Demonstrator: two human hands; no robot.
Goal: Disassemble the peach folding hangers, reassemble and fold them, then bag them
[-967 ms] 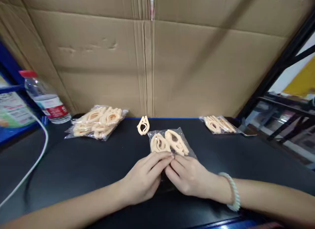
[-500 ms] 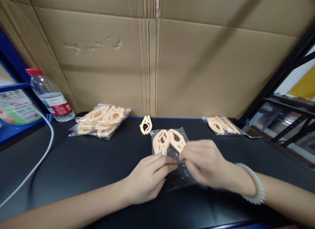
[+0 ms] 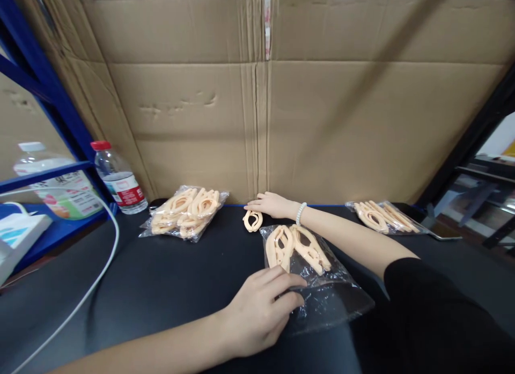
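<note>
Right hand (image 3: 272,204): palm down, past the far-left corner of the clear bag (image 3: 328,301), lying over the far end of the loose hanger (image 3: 259,222). That is the key relation: hanger directly beneath and on the near side of this hand, its long axis (as judged from the uncovered part) running away from the person. Right hand much the nearer of the two.

Surroundings, taking the clear bag as landmark:
- Cardboard (image 3: 341,148): stands as a wall beyond the bag.
- Table (image 3: 173,280): black, beneath the bag and all round it.
- Bagged stack (image 3: 189,213): more hangers in film, left of the bag and slightly beyond it, well apart.
- Clear bag itself: lies flat, hangers in two groups splayed side by side in its far half, near half loose film. Exact count unclear.
- Flat packet (image 3: 382,218): right of the bag, past the forearm.
- Bottle (image 3: 121,183): red cap, far left of the bag, beyond the stack.

Hand states. Left hand (image 3: 261,309): at the bag's left side, fingers half curled, tips touching the film; cannot make out whether any is pinched. Right: fingers extended leftward across the hanger, little curled; grip or mere contact not shown.

Smallest item: pale bead bracelet (image 3: 300,213), right wrist, just past the bag's far edge.
</note>
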